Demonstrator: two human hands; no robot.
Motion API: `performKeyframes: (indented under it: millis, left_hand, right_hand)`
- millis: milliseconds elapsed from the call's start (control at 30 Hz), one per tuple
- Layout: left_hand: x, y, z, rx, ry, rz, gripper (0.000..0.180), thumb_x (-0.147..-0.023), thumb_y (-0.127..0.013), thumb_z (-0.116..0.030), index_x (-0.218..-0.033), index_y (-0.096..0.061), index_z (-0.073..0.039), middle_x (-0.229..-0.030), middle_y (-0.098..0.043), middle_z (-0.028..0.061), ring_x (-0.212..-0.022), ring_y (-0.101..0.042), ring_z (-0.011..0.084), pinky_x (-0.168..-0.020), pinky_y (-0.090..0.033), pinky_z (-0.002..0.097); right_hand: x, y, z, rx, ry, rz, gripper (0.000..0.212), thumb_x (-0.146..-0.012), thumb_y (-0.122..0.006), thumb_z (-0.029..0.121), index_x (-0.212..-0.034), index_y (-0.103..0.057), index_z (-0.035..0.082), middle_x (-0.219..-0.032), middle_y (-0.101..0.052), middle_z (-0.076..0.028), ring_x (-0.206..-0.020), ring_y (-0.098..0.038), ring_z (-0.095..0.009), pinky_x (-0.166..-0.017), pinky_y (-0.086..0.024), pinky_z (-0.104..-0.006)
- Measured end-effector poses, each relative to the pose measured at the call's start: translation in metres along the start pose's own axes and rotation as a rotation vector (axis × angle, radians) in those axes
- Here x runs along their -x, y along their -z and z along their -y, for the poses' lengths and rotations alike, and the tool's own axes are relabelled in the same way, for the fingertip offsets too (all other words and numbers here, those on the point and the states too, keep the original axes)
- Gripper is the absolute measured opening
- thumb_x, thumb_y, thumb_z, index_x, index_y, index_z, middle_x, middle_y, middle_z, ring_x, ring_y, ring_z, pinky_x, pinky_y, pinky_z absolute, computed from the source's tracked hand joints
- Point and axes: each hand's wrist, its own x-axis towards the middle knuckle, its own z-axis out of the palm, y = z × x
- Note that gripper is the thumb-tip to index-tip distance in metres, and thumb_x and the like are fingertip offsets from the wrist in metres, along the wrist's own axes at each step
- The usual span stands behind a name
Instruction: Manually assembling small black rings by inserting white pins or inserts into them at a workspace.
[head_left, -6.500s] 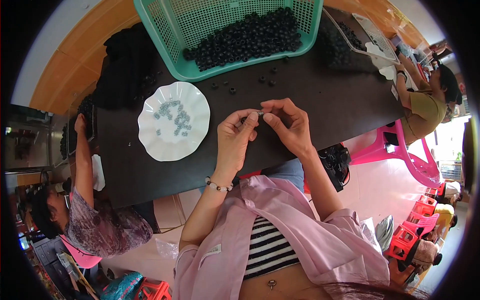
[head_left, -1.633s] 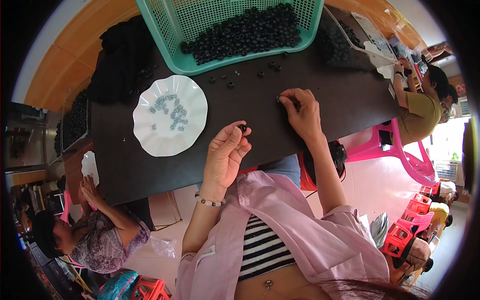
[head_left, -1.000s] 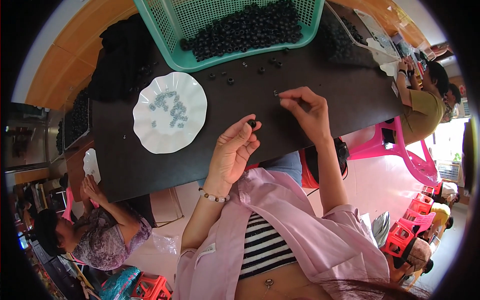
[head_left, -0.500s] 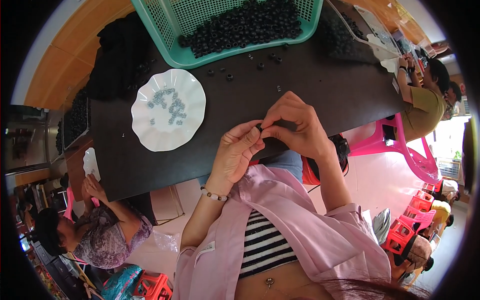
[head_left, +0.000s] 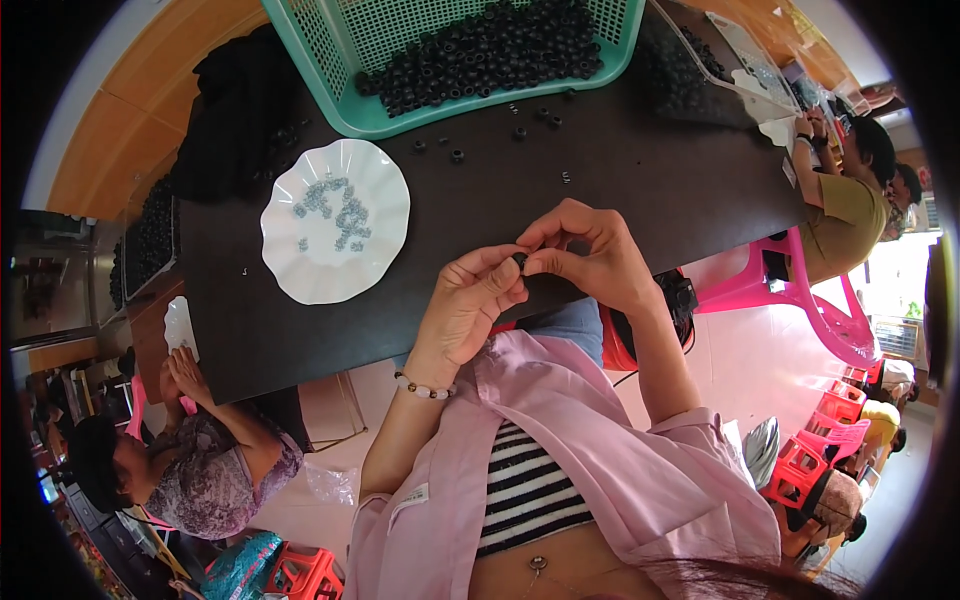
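Just over the table's near edge, my left hand [head_left: 468, 300] pinches a small black round piece [head_left: 520, 259] between thumb and forefinger. From the other side, my right hand [head_left: 605, 258] is closed in a pinch at the same piece, its thumb and forefinger tips touching it. Anything tinier between the fingertips is hidden. To the left of my hands lies a white plate with a wavy rim [head_left: 290, 265], bearing many little clear bits [head_left: 350, 220]. Beyond them stands a green mesh basket [head_left: 345, 110] with a heap of black hollow round pieces [head_left: 490, 60].
Loose black pieces [head_left: 457, 156] and a tiny metallic bit [head_left: 565, 178] lie on the dark table [head_left: 460, 200]. Dark cloth [head_left: 225, 120] is at far left, a clear bin [head_left: 740, 95] at far right. One person [head_left: 220, 470] sits left, another [head_left: 850, 210] right, by a pink chair [head_left: 790, 280].
My right hand has shifted slightly, its fingers a little lower around the black piece, which shows more fully now. My left hand stays nearly in place.
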Motion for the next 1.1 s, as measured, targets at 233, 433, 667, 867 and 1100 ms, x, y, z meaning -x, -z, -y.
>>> performKeyframes:
  millis: [233, 433, 667, 867, 1100]
  left_hand:
    - [-0.001, -0.005, 0.002, -0.015, -0.053, -0.032, 0.026, -0.087, -0.068, -0.009, -0.111, -0.065, 0.000, -0.092, -0.068, 0.0065, -0.076, -0.063, 0.0124, -0.074, -0.054, 0.0262]
    - [-0.002, -0.005, 0.004, -0.015, -0.069, -0.039, 0.026, -0.087, -0.067, -0.008, -0.112, -0.064, 0.000, -0.094, -0.068, 0.0066, -0.078, -0.063, 0.0125, -0.075, -0.054, 0.0261]
    - [-0.005, -0.006, 0.006, 0.020, -0.081, -0.094, 0.026, -0.088, -0.066, -0.008, -0.113, -0.063, 0.000, -0.095, -0.067, 0.0066, -0.081, -0.063, 0.0128, -0.077, -0.054, 0.0256]
    - [-0.007, -0.012, 0.007, -0.010, -0.063, -0.120, 0.025, -0.089, -0.065, -0.009, -0.113, -0.063, 0.000, -0.097, -0.068, 0.0085, -0.082, -0.064, 0.0124, -0.077, -0.054, 0.0258]
    - [-0.007, -0.004, 0.005, 0.060, -0.029, -0.024, 0.027, -0.090, -0.065, -0.012, -0.114, -0.062, -0.002, -0.100, -0.068, 0.0083, -0.080, -0.064, 0.0107, -0.076, -0.054, 0.0261]
  right_hand:
    - [0.008, -0.008, 0.008, 0.126, 0.098, -0.167, 0.017, -0.073, -0.078, 0.005, -0.087, -0.070, 0.003, -0.079, -0.063, -0.003, -0.071, -0.055, -0.011, -0.066, -0.046, -0.0240]
    - [0.009, -0.012, 0.004, 0.183, 0.162, -0.243, 0.016, -0.071, -0.077, 0.003, -0.086, -0.070, 0.004, -0.075, -0.064, -0.003, -0.071, -0.054, -0.015, -0.063, -0.046, -0.0260]
    - [0.011, -0.016, 0.000, 0.315, 0.316, -0.319, 0.016, -0.069, -0.078, -0.001, -0.082, -0.069, 0.003, -0.076, -0.064, -0.004, -0.071, -0.056, -0.015, -0.064, -0.047, -0.0261]
    - [0.007, -0.013, -0.009, 0.209, 0.368, -0.198, 0.016, -0.069, -0.077, -0.002, -0.083, -0.069, 0.002, -0.077, -0.064, -0.004, -0.073, -0.057, -0.014, -0.065, -0.047, -0.0265]
    - [0.003, 0.004, -0.020, -0.013, 0.201, -0.208, 0.013, -0.077, -0.075, 0.003, -0.088, -0.068, 0.001, -0.080, -0.063, -0.005, -0.076, -0.059, -0.015, -0.071, -0.047, -0.0253]
